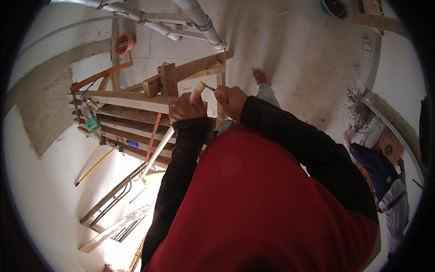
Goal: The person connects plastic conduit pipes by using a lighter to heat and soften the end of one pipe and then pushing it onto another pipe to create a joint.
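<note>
My left hand (186,109) is wrapped round a long cream-coloured pipe (157,152), close to its upper end. The pipe slants down to the left past the edge of a slatted wooden bench (124,97). Fingers closed, my right hand (232,102) grips a small thin metal tool (210,87) whose tip meets the pipe's open end. Most of that tool is hidden in the fist, so its exact kind does not show. Both hands are close together, just in front of the bench's right end.
On the bench lie a clear bottle (92,121) with a green label, an orange strip (154,131) and a blue object (132,143). Metal scaffold tubes (195,18) stand ahead. An orange bucket (124,43) is at far left. Another person (385,181) is at lower right.
</note>
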Available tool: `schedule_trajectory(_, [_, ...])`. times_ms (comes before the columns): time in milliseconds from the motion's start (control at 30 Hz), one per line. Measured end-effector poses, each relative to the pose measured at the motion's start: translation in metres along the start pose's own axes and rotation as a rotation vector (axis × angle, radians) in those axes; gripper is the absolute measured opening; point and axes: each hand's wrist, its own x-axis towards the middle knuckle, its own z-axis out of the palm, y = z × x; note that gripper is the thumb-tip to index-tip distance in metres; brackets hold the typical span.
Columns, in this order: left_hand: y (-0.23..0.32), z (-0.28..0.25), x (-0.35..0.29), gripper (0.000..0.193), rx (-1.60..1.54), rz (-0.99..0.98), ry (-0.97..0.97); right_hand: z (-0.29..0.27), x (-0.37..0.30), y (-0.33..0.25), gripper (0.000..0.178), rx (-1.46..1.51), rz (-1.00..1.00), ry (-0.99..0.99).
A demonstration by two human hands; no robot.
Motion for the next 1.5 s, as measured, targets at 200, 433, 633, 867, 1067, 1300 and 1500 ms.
schedule_trajectory(200, [-0.006, 0.006, -0.002, 0.044, 0.029, -0.006, -0.013, 0.005, 0.002, 0.028, 0.054, -0.096, 0.039, -0.064])
schedule_trajectory(433, [-0.008, -0.003, -0.008, 0.042, -0.012, -0.001, -0.071, -0.008, -0.019, 0.031, 0.061, -0.025, 0.265, 0.01])
schedule_trajectory(633, [-0.002, -0.005, 0.001, 0.044, -0.023, 0.003, -0.06, -0.001, -0.001, -0.012, 0.055, 0.109, 0.042, 0.012])
schedule_trajectory(867, [-0.002, -0.007, 0.003, 0.045, -0.04, 0.006, -0.063, 0.006, 0.0, -0.009, 0.056, 0.086, 0.034, 0.015])
schedule_trajectory(1067, [-0.008, -0.002, 0.003, 0.047, 0.039, 0.004, -0.104, 0.008, 0.001, -0.008, 0.05, 0.083, 0.036, 0.02])
schedule_trajectory(1300, [-0.011, 0.002, 0.005, 0.052, 0.045, 0.03, -0.084, 0.013, 0.004, 0.002, 0.052, 0.088, 0.132, 0.01])
schedule_trajectory(1500, [-0.012, 0.002, 0.004, 0.054, 0.047, -0.014, -0.105, 0.012, 0.002, 0.001, 0.055, 0.152, 0.088, 0.042])
